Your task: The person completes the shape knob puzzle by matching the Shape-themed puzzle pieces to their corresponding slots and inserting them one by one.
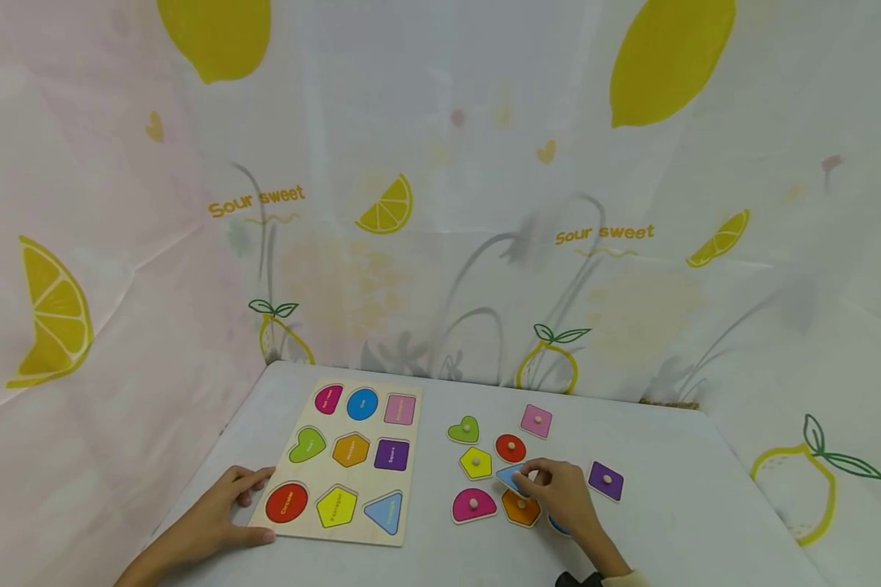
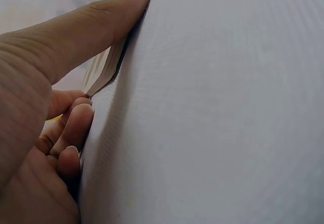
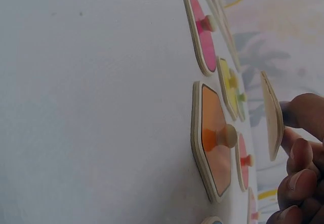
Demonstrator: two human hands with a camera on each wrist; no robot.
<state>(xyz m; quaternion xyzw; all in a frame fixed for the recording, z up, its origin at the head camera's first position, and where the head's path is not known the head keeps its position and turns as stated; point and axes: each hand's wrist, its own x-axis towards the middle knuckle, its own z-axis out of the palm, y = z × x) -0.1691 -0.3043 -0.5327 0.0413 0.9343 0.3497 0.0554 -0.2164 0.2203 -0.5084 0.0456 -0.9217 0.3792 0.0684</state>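
Note:
A wooden shape puzzle board (image 1: 370, 534) with colored, labeled shapes lies on the table. At its near left corner my left hand (image 1: 216, 509) grips it, thumb along the near edge and curled fingers (image 2: 76, 125) at the left edge. My right hand (image 1: 561, 493) pinches a blue triangle puzzle piece (image 1: 510, 476). In the right wrist view, that triangle piece (image 3: 273, 115) is tilted on edge and raised off the table; its knob is hidden by the fingers. Below it lies an orange hexagon piece (image 3: 215, 150), near a red circle piece (image 1: 511, 447).
Other knobbed pieces lie about: green heart (image 1: 463, 430), yellow pentagon (image 1: 475, 463), magenta half-round (image 1: 474, 505), pink square (image 1: 536, 421) and purple square (image 1: 605, 481). A blue piece (image 1: 558, 524) is partly hidden under my right hand. A lemon-print curtain (image 1: 440, 269) stands behind the white table (image 1: 675, 522).

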